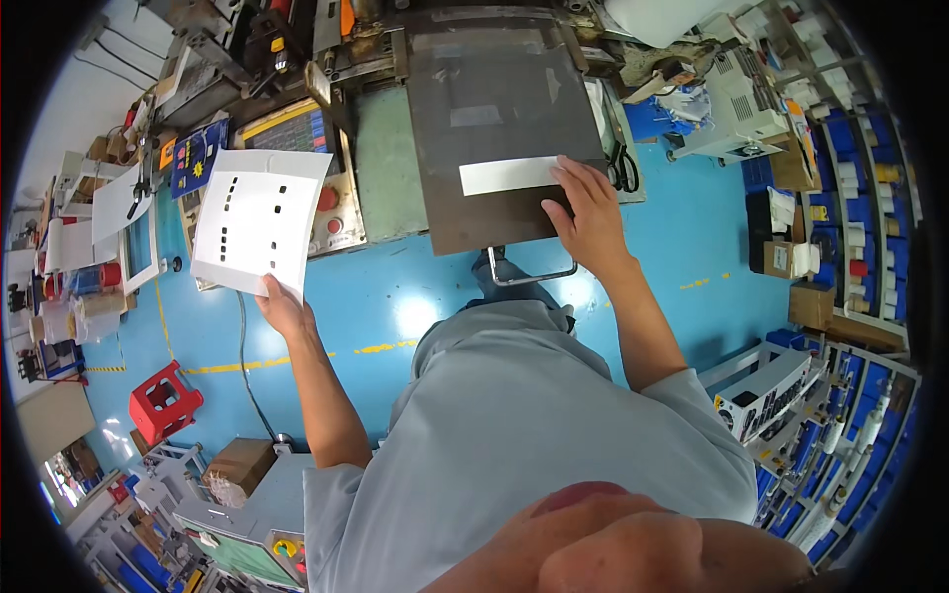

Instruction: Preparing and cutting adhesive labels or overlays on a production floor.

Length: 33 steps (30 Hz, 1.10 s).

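My left hand (286,310) is closed on the lower edge of a white sheet (255,217), holding it up in front of a control panel. Two columns of small black marks or holes run down the sheet; I cannot tell which they are. On the right, my right hand (593,215) lies flat with its fingers stretched out and the thumb apart. Its fingertips touch the right end of a narrow white strip (506,177). That strip lies crosswise on a dark flat plate (465,222), near the plate's front part.
Partly behind the sheet is the control panel with a red button (334,226). Black-handled scissors (624,168) lie right of the plate. A metal loop handle (534,278) sticks out below its front edge. A red stool (165,402) stands on the blue floor at left; parts shelves (858,227) line the right.
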{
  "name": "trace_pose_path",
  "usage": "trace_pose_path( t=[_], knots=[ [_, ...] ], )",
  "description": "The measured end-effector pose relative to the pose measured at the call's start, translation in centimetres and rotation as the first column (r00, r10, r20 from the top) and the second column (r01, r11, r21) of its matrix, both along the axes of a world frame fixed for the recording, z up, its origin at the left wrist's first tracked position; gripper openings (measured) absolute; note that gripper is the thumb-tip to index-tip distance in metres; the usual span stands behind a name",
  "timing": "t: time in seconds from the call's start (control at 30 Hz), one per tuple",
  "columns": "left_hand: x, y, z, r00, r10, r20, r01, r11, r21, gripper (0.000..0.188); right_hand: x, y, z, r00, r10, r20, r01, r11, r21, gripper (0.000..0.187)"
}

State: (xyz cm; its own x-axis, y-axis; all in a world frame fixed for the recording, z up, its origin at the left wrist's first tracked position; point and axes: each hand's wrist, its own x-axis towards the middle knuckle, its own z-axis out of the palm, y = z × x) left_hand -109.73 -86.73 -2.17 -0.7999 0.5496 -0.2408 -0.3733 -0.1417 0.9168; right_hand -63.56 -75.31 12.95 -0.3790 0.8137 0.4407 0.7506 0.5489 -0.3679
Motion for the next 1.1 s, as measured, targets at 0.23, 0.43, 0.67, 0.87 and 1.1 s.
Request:
trace_pose_path(
  t=[0.23, 0.43, 0.67, 0.87, 1.1],
  knots=[
    [3.3, 2.8, 3.5, 0.992, 0.102, 0.069, -0.093, 0.988, -0.126, 0.036, 0.8, 1.2, -2.0, 0.981, -0.073, 0.182, 0.071, 0.997, 0.016, 0.039],
    [3.6, 4.0, 1.5, 0.996, 0.036, -0.079, -0.053, 0.973, -0.227, 0.044, 2.5, 2.7, -1.1, 0.997, 0.013, 0.072, -0.012, 1.0, -0.01, 0.024],
    [1.7, 0.0, 3.0, 0.856, 0.106, -0.506, -0.243, 0.946, -0.213, 0.038, 1.5, 2.0, -1.0, 0.997, 0.004, -0.071, -0.009, 0.997, -0.072, 0.021],
    [2.3, -3.8, 5.2, 0.921, 0.158, -0.356, -0.206, 0.973, -0.102, 0.037, 0.0, 0.4, -0.2, 0.975, 0.077, -0.21, -0.1, 0.99, -0.1, 0.02],
    [3.3, -8.2, 7.7, 0.964, 0.087, -0.252, -0.081, 0.996, 0.035, 0.038, -4.6, -4.1, 2.3, 0.878, 0.123, -0.463, -0.27, 0.925, -0.267, 0.017]
  ],
)
